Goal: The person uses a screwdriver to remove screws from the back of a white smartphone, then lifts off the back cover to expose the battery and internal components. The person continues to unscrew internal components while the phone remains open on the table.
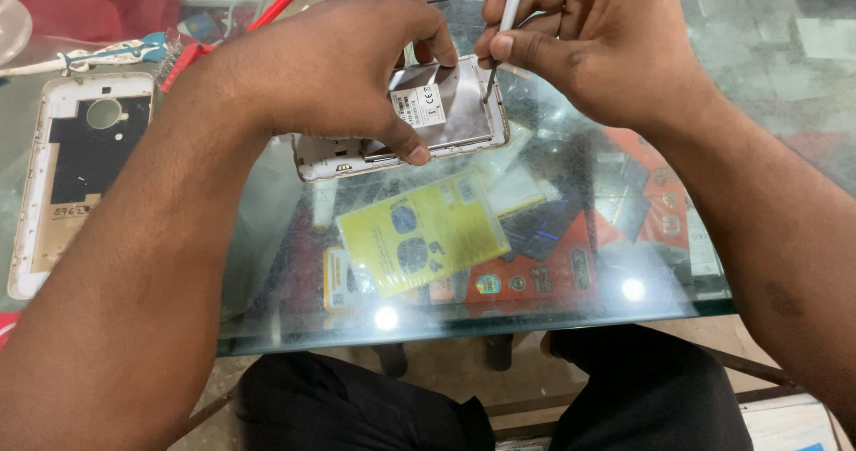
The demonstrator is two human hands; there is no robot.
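An opened phone [419,121], back cover off, lies flat on a glass-topped desk [642,228], showing a dull metal plate and a white label inside a pale frame. The left hand [343,63] arches over it, thumb and fingers pinching its edges. The right hand [580,36] grips a thin white tool [504,18] like a pen, its dark tip touching the phone's right side. A pale plastic back cover [76,161] lies well to the left. Beneath the glass sit a yellow packet [419,232] and other colourful packets.
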